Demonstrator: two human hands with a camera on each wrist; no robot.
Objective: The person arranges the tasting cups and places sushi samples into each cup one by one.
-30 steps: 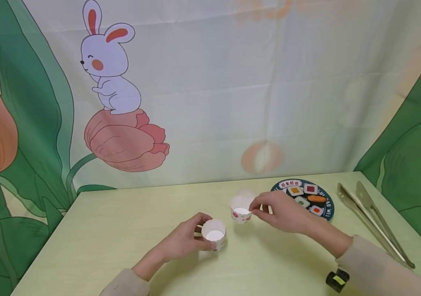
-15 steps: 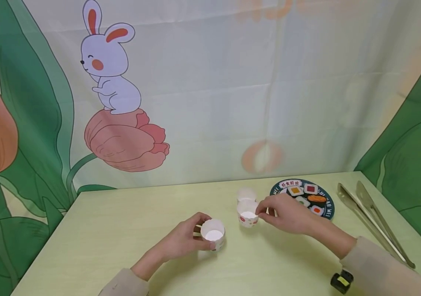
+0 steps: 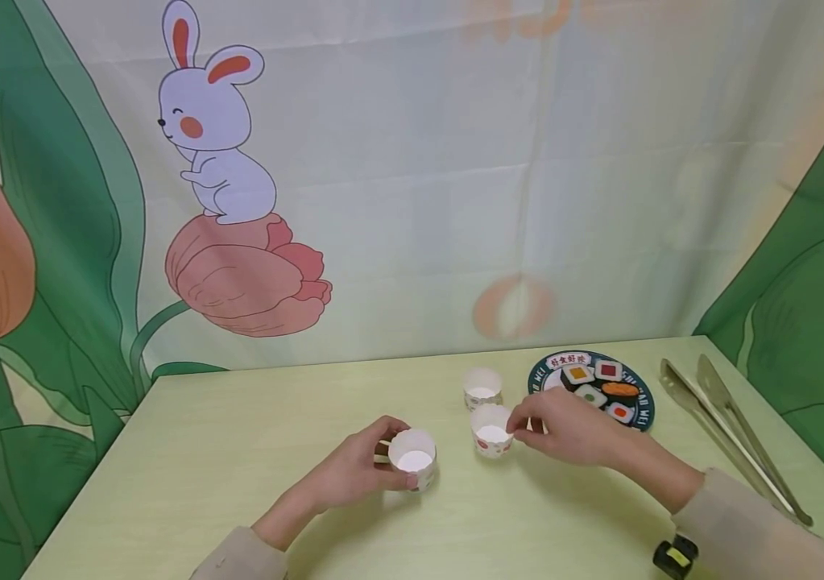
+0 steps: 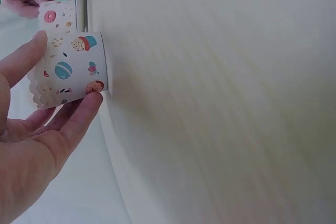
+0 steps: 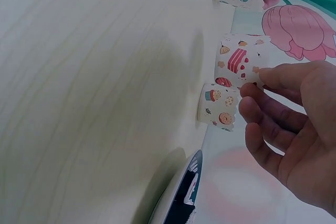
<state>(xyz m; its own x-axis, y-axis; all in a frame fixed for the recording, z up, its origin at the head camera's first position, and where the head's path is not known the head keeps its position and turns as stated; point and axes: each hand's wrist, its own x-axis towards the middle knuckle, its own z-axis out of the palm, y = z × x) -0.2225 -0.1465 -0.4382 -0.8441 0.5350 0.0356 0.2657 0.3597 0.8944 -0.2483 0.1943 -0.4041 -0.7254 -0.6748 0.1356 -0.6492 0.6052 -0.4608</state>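
Note:
My left hand [image 3: 357,467] holds a white paper baking cup [image 3: 412,461] upright, thumb and fingers at its sides. In the left wrist view, this cup [image 4: 73,69] shows cupcake and cookie prints and a scalloped rim. My right hand [image 3: 564,424] pinches the rim of a second paper baking cup [image 3: 491,441] between thumb and fingertips. Its pink cake-slice print [image 5: 239,60] shows in the right wrist view. Whether either held cup touches the table I cannot tell. Just behind the second cup, a third paper baking cup [image 3: 482,392] stands upright on the table.
A round dark plate [image 3: 642,409] with several sushi pieces [image 3: 609,370] lies at the back right, partly behind my right hand. Metal tongs [image 3: 738,439] lie farther right. A printed cloth [image 3: 397,201] hangs behind the pale table [image 3: 238,427].
My right hand has brought its cup to the right and nearer to me, so the third cup behind it now shows. My left hand has shifted slightly left with its cup.

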